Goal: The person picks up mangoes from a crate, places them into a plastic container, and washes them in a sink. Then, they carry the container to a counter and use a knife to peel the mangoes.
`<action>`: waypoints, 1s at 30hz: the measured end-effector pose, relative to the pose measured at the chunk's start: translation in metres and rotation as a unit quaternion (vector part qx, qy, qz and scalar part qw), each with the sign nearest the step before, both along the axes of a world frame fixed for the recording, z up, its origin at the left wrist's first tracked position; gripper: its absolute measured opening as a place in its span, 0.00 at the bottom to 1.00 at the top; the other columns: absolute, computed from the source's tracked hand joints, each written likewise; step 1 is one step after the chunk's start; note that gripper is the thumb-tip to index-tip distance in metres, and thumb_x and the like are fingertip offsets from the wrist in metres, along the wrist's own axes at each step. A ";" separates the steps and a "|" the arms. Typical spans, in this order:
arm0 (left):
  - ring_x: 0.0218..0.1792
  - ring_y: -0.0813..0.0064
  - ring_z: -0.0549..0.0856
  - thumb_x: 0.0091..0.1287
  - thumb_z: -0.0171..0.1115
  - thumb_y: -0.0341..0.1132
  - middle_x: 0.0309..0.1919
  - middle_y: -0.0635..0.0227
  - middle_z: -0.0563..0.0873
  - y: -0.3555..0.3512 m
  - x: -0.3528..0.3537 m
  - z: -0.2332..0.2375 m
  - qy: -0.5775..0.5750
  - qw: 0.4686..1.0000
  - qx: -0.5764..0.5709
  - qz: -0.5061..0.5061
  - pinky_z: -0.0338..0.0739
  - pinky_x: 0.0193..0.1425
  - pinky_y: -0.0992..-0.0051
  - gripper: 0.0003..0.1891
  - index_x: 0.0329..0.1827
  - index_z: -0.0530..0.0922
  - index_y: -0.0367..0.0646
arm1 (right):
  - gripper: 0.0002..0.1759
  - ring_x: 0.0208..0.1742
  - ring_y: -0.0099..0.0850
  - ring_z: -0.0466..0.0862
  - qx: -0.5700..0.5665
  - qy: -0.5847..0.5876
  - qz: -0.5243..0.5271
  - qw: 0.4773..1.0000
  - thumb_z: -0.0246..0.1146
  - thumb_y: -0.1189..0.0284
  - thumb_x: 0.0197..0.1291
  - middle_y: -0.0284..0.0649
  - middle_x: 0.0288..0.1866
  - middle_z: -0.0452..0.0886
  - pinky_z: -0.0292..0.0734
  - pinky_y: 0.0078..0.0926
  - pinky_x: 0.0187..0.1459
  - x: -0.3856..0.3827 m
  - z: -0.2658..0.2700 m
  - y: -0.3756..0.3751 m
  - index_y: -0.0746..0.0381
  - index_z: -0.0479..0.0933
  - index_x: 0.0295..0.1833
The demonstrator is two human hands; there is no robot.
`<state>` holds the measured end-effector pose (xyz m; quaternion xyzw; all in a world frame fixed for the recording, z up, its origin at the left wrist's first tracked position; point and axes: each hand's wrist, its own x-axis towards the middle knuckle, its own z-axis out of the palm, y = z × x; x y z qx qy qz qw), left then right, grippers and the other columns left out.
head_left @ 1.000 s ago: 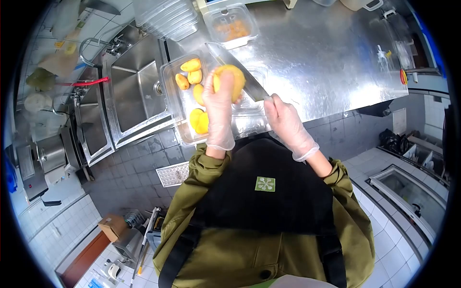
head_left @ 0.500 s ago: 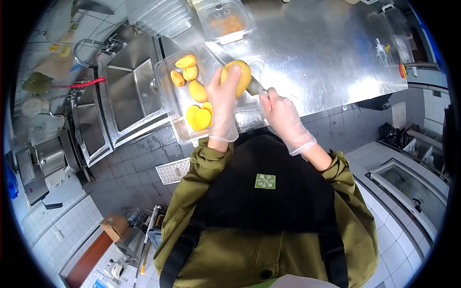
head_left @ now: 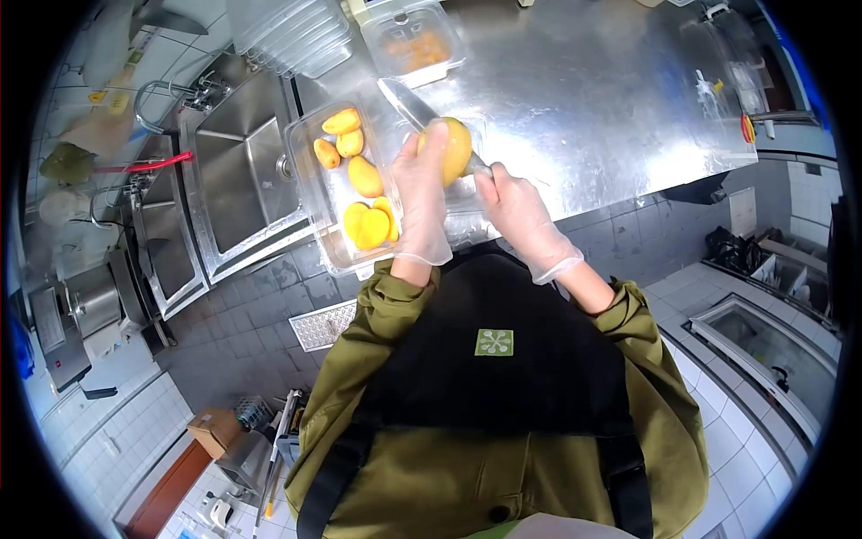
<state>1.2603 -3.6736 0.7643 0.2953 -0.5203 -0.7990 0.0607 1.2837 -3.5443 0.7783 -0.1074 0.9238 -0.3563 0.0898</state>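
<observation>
Steel counter [head_left: 611, 108], centre frame: a yellow mango [head_left: 456, 148] is held up by the gloved left hand [head_left: 420, 202], fingers wrapped round its left side, apparently so that cut flesh falls into the clear plastic tray [head_left: 310, 193] below, where mango pieces [head_left: 364, 175] are already laid. The knife [head_left: 406, 99] is gripped by its handle in the closed right hand [head_left: 514, 211], blade running behind the fruit toward the upper left. The mango sits between both hands' fingertips. A sink [head_left: 238, 171] is seen at left.

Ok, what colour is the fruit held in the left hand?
Yellow-orange; the fruit shows best in the head view.
</observation>
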 end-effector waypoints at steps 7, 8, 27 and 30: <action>0.35 0.81 0.78 0.58 0.68 0.42 0.35 0.70 0.81 -0.014 -0.014 0.003 -0.018 0.998 0.024 0.056 0.72 0.42 0.80 0.16 0.39 0.78 0.38 | 0.15 0.25 0.55 0.78 -0.002 0.023 0.022 0.999 0.51 0.65 0.65 0.57 0.19 0.75 0.73 0.46 0.27 0.014 -0.017 0.007 0.69 0.69 0.38; 0.36 0.81 0.78 0.58 0.68 0.42 0.36 0.69 0.80 -0.010 -0.012 0.002 -0.023 0.996 0.030 0.076 0.73 0.43 0.79 0.18 0.41 0.77 0.37 | 0.15 0.25 0.55 0.78 -0.005 0.037 0.027 0.999 0.51 0.65 0.65 0.57 0.19 0.75 0.73 0.46 0.27 0.014 -0.019 0.006 0.69 0.69 0.38; 0.52 0.72 0.72 0.67 0.47 0.58 0.52 0.62 0.74 0.000 0.000 0.007 -0.012 0.999 0.039 0.025 0.65 0.57 0.74 0.34 0.61 0.65 0.34 | 0.15 0.25 0.56 0.77 -0.036 -0.021 0.029 0.999 0.51 0.66 0.65 0.58 0.19 0.74 0.71 0.47 0.26 0.020 -0.028 -0.007 0.70 0.68 0.37; 0.55 0.72 0.70 0.68 0.43 0.61 0.54 0.63 0.72 -0.005 0.001 0.000 0.001 0.999 0.055 0.002 0.63 0.60 0.74 0.36 0.63 0.63 0.35 | 0.15 0.24 0.56 0.77 -0.021 0.008 0.033 0.999 0.50 0.67 0.65 0.58 0.19 0.74 0.71 0.47 0.25 0.025 -0.037 -0.002 0.70 0.68 0.37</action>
